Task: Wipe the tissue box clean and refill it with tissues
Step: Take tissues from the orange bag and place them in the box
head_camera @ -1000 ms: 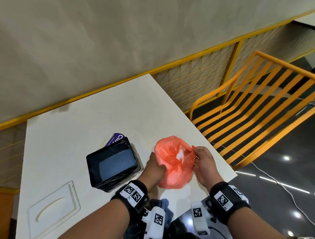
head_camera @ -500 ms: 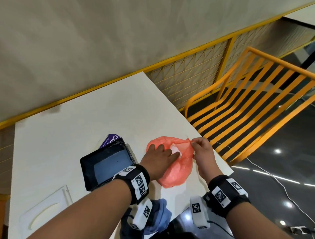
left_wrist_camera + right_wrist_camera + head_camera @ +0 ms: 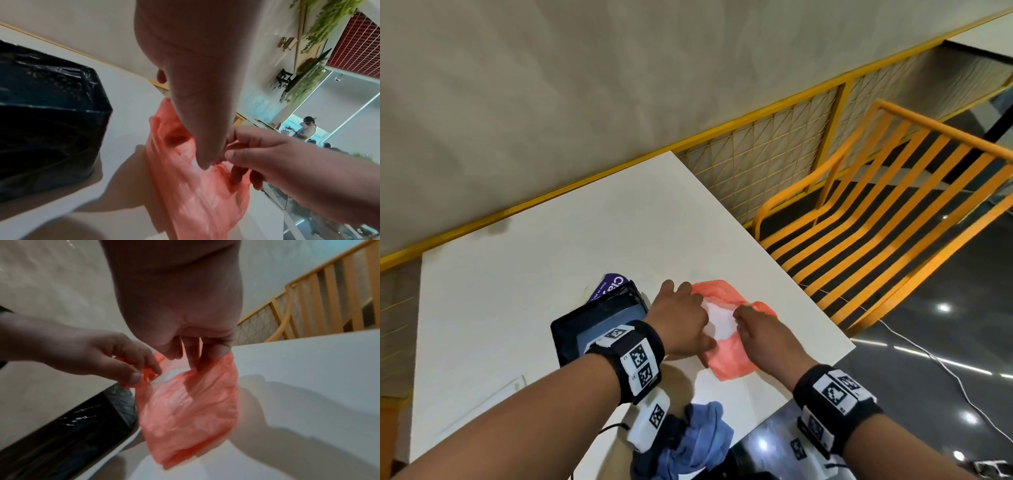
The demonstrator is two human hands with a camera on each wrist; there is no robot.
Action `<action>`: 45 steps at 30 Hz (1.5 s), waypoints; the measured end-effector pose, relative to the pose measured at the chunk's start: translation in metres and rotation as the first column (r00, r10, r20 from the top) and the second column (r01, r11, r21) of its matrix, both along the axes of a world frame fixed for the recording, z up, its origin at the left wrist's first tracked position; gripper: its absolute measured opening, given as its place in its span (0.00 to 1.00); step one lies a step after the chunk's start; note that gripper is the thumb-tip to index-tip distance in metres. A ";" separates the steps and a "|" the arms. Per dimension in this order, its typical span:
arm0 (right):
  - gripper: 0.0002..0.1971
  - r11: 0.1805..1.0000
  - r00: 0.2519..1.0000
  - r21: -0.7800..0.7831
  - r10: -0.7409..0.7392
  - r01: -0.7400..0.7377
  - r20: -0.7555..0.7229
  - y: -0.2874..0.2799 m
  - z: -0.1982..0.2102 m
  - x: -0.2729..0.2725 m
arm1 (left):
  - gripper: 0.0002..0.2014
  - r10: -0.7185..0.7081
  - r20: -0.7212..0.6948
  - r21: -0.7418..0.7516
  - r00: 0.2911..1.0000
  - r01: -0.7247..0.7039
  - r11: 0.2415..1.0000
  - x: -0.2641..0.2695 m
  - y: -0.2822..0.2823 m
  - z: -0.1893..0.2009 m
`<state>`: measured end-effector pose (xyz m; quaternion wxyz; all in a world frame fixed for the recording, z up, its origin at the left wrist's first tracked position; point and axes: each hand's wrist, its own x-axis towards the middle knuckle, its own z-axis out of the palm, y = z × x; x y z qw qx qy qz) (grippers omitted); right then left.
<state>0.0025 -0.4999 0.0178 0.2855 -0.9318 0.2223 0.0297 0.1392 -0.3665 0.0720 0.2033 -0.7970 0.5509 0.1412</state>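
Now both hands, left hand (image 3: 681, 318) and right hand (image 3: 763, 334), pinch the orange bag (image 3: 732, 363) mouth wider than before, baring white tissues (image 3: 717, 320) beside the black tissue box (image 3: 599, 318).

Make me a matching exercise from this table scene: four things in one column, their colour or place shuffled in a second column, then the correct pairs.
Things:
1. plastic bag
2. tissue box
3. cloth
4. chair

Descriptions:
A. blue, bunched at the table's near edge
B. orange slats, beside the table
C. black, left of the left hand
D. pinkish red, held open by both the left hand and the right hand

Pairs: 1-D, 2-C, 3-A, 4-B
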 end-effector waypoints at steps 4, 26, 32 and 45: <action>0.16 0.970 0.992 -0.240 -0.060 0.032 -0.112 -0.020 0.001 -0.001 | 0.28 0.231 -0.151 0.039 0.961 -0.227 0.973 -0.001 -0.007 0.000; 0.17 0.933 0.981 -0.358 -0.103 0.039 -0.163 -0.017 0.010 0.008 | 0.35 0.301 -0.257 0.082 0.918 -0.290 0.953 0.023 -0.033 -0.019; 0.33 0.952 0.982 -0.304 -0.031 -0.027 -0.186 -0.022 0.008 0.009 | 0.31 0.208 -0.081 0.062 0.975 -0.203 0.977 0.012 -0.031 -0.026; 0.18 0.984 0.964 -0.168 0.022 -0.068 -0.264 -0.026 0.029 0.010 | 0.17 0.084 -0.225 -0.227 0.971 -0.136 0.964 -0.001 -0.010 -0.011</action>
